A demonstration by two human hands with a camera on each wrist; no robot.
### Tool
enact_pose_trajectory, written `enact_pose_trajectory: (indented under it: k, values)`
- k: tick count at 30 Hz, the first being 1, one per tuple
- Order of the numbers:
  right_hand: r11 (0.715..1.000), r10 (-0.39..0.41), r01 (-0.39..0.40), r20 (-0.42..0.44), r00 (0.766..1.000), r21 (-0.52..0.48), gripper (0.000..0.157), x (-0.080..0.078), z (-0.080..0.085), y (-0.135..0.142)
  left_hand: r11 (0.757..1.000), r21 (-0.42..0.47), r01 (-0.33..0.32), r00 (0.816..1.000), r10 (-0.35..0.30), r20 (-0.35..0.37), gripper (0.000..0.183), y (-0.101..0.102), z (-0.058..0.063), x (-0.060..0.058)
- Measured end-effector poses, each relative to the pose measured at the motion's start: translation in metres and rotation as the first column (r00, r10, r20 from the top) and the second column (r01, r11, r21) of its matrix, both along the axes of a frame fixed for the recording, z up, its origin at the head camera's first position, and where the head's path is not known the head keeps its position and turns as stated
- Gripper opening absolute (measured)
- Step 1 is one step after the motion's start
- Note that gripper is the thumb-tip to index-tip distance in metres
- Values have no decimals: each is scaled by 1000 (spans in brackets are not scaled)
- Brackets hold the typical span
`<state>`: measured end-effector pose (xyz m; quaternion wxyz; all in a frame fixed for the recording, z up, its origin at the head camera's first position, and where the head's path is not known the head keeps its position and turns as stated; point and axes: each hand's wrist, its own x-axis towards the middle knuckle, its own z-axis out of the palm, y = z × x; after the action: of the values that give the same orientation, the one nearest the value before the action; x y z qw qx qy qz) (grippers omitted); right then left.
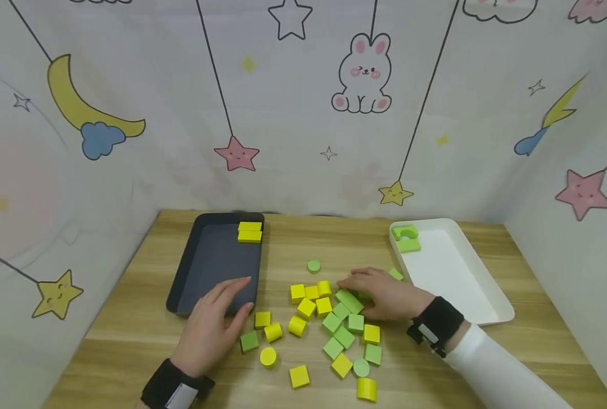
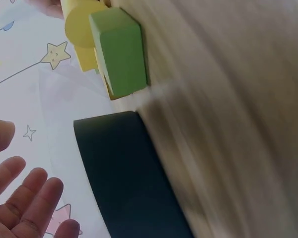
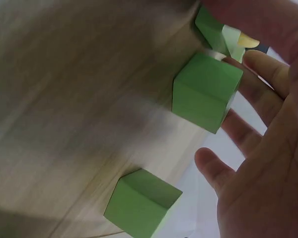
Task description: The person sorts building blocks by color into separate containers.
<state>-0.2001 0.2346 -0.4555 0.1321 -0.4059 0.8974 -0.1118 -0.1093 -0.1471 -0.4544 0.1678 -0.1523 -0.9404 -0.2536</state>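
Observation:
My left hand point(image 1: 204, 332) hovers at the front right corner of the dark tray point(image 1: 208, 270), fingers spread and holding nothing. Close to its thumb are a green block point(image 1: 249, 342) and a yellow cube point(image 1: 262, 320). My right hand point(image 1: 391, 292) reaches palm-down over the green blocks point(image 1: 350, 301) at the right of the pile. In the right wrist view its loosely bent fingers stand behind a green cube point(image 3: 206, 91); no grip on it shows. A second green block point(image 3: 141, 203) lies apart from that hand. Part of the pile is hidden under the right hand.
Two yellow blocks point(image 1: 250, 232) lie in the dark tray's far right corner. In the white tray point(image 1: 451, 272), an arched green block point(image 1: 404, 232) and a flat one sit at the far left. Several yellow and green blocks, including a yellow half-cylinder point(image 1: 367, 389), lie scattered between the trays.

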Motion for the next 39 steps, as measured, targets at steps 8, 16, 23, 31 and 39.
enact_pose_trajectory:
  k: [8, 16, 23, 31, 39]
  values:
    - [999, 47, -46, 30, 998, -4, 70, 2, 2, -1, 1000, 5, 17, 1000, -17, 19, 54, 3, -6, 0]
    - [984, -147, 134, -102, 984, -117, 70, 2, 16, 8, 999, 12, 34, 999, -34, 2, 53, 4, -5, 1]
    - [797, -587, 548, -112, 802, -254, 65, -22, 35, 68, 999, 15, 30, 1000, -30, 8, 52, 5, -3, 4]
    - [698, -713, 714, 39, 700, -64, 59, -36, 14, 105, 1000, 1, 23, 1000, -23, 14, 52, 4, -3, 6]
    - [718, -695, 696, 19, 718, -8, 48, -40, 14, 109, 1000, -7, 24, 1000, -24, -8, 51, 2, -3, 6]
